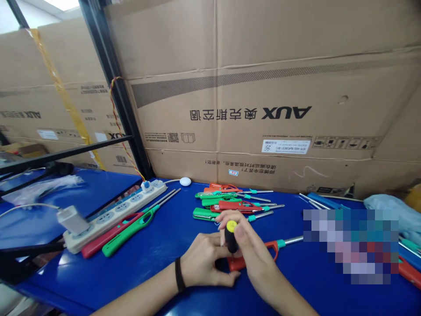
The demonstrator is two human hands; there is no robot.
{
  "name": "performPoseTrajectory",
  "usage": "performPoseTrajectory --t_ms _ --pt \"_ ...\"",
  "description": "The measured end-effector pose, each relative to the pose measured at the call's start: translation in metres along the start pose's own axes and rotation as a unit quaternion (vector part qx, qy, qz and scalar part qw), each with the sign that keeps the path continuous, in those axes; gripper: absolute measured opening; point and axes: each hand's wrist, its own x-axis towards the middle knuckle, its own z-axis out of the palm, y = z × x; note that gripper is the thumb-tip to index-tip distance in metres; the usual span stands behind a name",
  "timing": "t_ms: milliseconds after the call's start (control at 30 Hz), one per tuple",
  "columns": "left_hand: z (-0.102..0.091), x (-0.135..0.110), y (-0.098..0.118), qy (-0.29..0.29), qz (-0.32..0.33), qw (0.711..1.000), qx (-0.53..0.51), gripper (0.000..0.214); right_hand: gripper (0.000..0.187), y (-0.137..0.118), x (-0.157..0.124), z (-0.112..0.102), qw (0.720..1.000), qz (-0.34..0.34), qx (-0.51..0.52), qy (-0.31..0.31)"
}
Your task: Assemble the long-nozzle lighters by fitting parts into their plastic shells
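Observation:
In the lower middle, my right hand [255,250] is closed round the upright black handle of a screwdriver [231,239] with a yellow end. The tool points down at the handle of a red gas lighter [237,263], whose metal tube reaches to the right across the blue table. My left hand [204,259], with a dark band at the wrist, grips the lighter's handle end between thumb and fingers. The screwdriver's tip and the exact contact are hard to make out. Just beyond the hands lies a row of red and green lighters [230,202], several with their casings apparently partly open.
At left, a white power strip [115,215] with a plugged-in adapter lies beside a red lighter [101,237] and a green lighter [131,230]. A large cardboard panel [250,79] stands behind the blue table [184,303]. More lighter parts lie at right, near a pixelated patch.

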Motion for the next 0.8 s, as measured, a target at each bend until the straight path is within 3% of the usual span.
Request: performPoseTrajectory --t_ms 67,167,267,333,433,567,667,800 --pt "0.0 -0.0003 0.0 -0.014 -0.014 1.0 0.006 0.019 0.02 0.001 0.0 -0.0008 0.999 0.004 0.026 0.023" --pt "-0.0001 0.0 0.0002 -0.014 -0.009 1.0 0.001 0.018 0.026 0.0024 -0.0008 -0.0019 0.998 0.002 0.039 0.054" --pt "-0.0005 0.0007 0.0008 0.005 0.007 1.0 -0.012 0.017 0.034 0.0021 -0.0024 -0.0015 0.999 0.007 0.003 0.038" --pt "-0.001 0.0009 0.0015 0.01 -0.005 1.0 -0.024 0.018 0.022 0.002 -0.0036 -0.0003 0.999 0.012 0.004 0.031" --pt "-0.0014 0.0009 0.0019 -0.004 -0.024 0.999 -0.039 0.017 0.026 0.0038 -0.005 0.0012 0.998 0.009 0.035 0.055" --pt "-0.0005 0.0003 0.0012 0.007 0.001 1.0 -0.021 0.015 0.032 0.0054 -0.0037 -0.0004 0.998 -0.001 0.01 0.068" --pt "-0.0005 0.0001 0.0018 0.001 -0.012 1.0 -0.018 0.018 0.021 0.003 -0.0035 -0.0017 0.998 0.005 0.015 0.058" --pt "-0.0005 0.0001 0.0024 -0.013 -0.021 0.999 -0.025 0.019 0.024 0.0015 -0.0054 -0.0019 0.998 0.011 0.022 0.066"
